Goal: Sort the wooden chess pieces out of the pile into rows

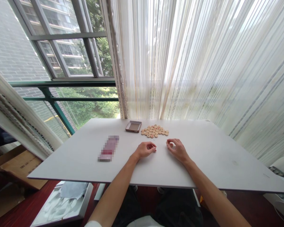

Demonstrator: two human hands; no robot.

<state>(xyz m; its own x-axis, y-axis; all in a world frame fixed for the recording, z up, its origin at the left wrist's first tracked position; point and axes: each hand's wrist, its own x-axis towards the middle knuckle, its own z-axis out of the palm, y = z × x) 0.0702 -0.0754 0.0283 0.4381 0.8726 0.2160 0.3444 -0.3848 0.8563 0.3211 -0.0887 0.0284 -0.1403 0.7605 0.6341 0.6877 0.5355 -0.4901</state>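
Observation:
Round wooden Chinese chess pieces (153, 130) lie in a loose, close group on the white table, some showing red or dark marks. My left hand (145, 149) is at the near left of the group, its fingers curled in towards the thumb. Whatever may be between those fingertips is too small to make out. To the near right of the pieces is my right hand (178, 149), with thumb and forefinger brought together in a pinch. A small pale spot shows at its fingertips, but I cannot tell what it is. Both hands are apart from the group.
A shallow square box (134, 126) stands left of the pieces. Nearer on the left lies a blurred-out purplish oblong thing (108, 148). The white table (217, 151) ends at a curtain (191, 63) and a window. Below on the left are an open white box (63, 201) and cardboard boxes (21, 164).

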